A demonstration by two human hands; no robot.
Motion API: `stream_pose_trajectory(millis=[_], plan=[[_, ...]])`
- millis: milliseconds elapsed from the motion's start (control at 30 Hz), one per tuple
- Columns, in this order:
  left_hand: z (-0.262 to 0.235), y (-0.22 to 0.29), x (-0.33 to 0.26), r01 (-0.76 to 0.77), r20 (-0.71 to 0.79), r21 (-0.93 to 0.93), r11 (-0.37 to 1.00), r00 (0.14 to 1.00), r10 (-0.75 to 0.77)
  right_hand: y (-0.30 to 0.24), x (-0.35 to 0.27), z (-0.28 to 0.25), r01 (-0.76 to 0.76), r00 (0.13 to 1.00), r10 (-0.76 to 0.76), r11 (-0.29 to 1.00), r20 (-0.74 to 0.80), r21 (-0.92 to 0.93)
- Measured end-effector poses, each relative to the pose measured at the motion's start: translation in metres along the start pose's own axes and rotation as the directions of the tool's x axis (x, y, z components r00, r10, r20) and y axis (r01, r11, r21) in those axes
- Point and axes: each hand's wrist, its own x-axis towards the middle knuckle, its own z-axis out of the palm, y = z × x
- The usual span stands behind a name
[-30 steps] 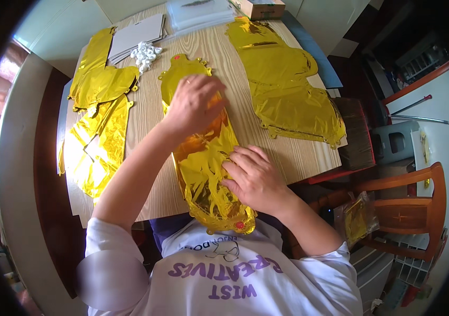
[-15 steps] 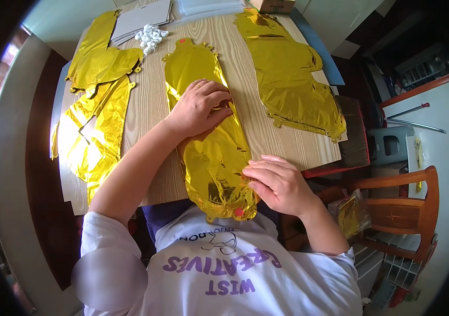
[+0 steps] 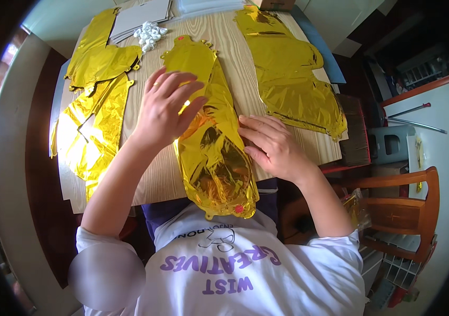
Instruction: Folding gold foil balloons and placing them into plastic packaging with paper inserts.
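A flat, uninflated gold foil balloon (image 3: 216, 158) lies lengthwise before me, its lower end hanging over the near table edge. It has small tabs along its rim and a red mark at each end. My left hand (image 3: 169, 102) is over the balloon's left edge, fingers spread and slightly blurred, gripping nothing. At the right edge, my right hand (image 3: 271, 145) rests with its fingers stretched out and the fingertips by the foil. Creases and a raised fold run through the balloon's middle.
More flat gold foil balloons lie on the left (image 3: 98, 66) and right (image 3: 288, 58) of the wooden table (image 3: 153, 181). White rolled pieces (image 3: 150, 36), grey card sheets (image 3: 140, 18), clear plastic sleeves (image 3: 208, 5) and a cardboard box (image 3: 274, 4) occupy the far side. A wooden chair (image 3: 393, 210) stands right.
My left hand has lifted off the balloon's middle and moved left. My right hand has slid farther up the right edge. The foil has shifted and creased.
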Motion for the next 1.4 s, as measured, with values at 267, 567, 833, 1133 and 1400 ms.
stream_pose_trajectory(millis=[267, 567, 833, 1133, 1400], plan=[[-0.016, 0.005, -0.071, 0.233, 0.288, -0.066, 0.97, 0.935, -0.205, -0.003, -0.003, 0.006, 0.024, 0.998, -0.018, 0.994, 0.056, -0.104], [-0.009, 0.007, -0.077, 0.228, 0.389, -0.079, 0.971, 0.903, -0.18, 0.001, 0.006, 0.009, 0.082, 0.992, -0.064, 0.981, 0.107, -0.174], [-0.014, 0.008, -0.071, 0.209, 0.359, -0.062, 0.976, 0.917, -0.173, -0.002, 0.006, 0.008, 0.089, 0.991, -0.071, 0.981, 0.111, -0.171], [0.043, 0.014, -0.01, -0.104, 0.225, -0.265, 0.959, 0.96, 0.166, 0.0, 0.007, 0.011, 0.115, 0.991, -0.1, 0.977, 0.091, -0.177], [0.086, -0.052, 0.039, -0.023, 0.233, -0.111, 0.994, 0.971, 0.049, 0.001, 0.006, 0.009, 0.089, 0.992, -0.076, 0.987, 0.097, -0.134]])
